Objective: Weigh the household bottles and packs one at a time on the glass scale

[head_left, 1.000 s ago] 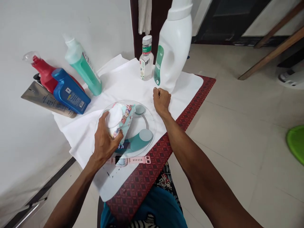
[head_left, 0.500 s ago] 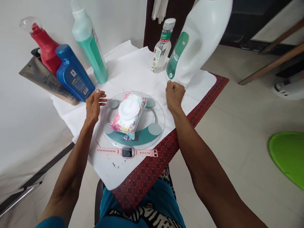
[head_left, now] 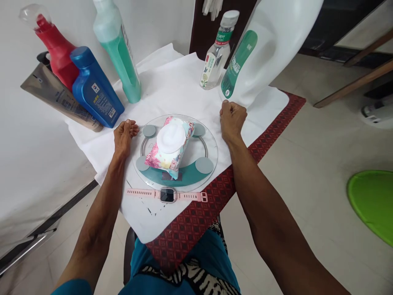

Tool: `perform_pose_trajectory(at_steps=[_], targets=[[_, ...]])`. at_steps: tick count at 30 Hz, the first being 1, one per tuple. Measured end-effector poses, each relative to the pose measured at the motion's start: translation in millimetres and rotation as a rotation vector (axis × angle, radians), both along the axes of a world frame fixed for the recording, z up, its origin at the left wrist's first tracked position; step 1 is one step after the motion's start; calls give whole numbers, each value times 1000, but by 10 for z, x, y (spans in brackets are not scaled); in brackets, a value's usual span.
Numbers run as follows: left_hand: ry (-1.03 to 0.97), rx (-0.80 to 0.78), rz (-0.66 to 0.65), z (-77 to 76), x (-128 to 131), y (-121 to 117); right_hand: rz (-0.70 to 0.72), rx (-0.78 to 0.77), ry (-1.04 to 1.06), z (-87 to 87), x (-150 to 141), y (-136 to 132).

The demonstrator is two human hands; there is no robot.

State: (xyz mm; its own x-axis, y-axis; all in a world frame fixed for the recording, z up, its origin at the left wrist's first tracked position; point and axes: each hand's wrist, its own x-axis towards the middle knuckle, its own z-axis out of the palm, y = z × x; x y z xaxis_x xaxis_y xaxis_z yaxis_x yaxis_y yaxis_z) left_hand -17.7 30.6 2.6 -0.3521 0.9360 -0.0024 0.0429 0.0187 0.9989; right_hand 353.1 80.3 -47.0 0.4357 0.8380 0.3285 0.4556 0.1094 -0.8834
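A pack of wet wipes [head_left: 171,138] with a white lid and colourful wrapper lies on a round glass bathroom scale [head_left: 196,168]. My left hand [head_left: 125,134] rests on the cloth at the scale's left side, its fingers now curled in, holding nothing that I can see. On the other side my right hand [head_left: 233,118] is a closed fist, set down in front of the big white jug [head_left: 273,53]. No object shows in that fist. A pink-strapped smartwatch [head_left: 167,195] lies stretched out along the scale's near edge.
At the back left stand a beige tube [head_left: 58,96], a red bottle [head_left: 58,53], a blue bottle [head_left: 96,92] and a tall green bottle [head_left: 121,61]. A small clear bottle [head_left: 215,57] stands beside the jug. White cloth [head_left: 172,90] covers a red patterned tabletop [head_left: 181,229]. A green seat-like object [head_left: 373,205] is at right.
My left hand's fingers, apart before, have curled in, and the hand has sunk to the cloth. The scale's display has gone dark. The view has shifted slightly; my right fist stays closed.
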Motion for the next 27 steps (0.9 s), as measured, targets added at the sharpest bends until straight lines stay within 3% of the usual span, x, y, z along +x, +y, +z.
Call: perform_pose_trajectory(at_steps=[3,6,9,12,16,21,24,27], targets=[[6,-10,2,28,14,-8,-61,-43,41,120,-67,-63],[139,33,33,194,64,-140,-65,-66,58,219,-123,-109],[401,155,-40,469,220,-447,-56,-72,50,242,-128,-112],[592,172,-195,662,516,-812,-36,-74,32,208,-95,-83],[756,101,-269,624,893,-1078,-14,-81,7,186,-56,-56],[767,-3,-195,593,872,-1002,-16,-100,-58,257,-67,-63],[539,-83,-132,685,687,-850,-22,-158,-77,345,-103,-76],[241,-79,-104,767,587,-502,-38,-242,-93,451,-147,-93]])
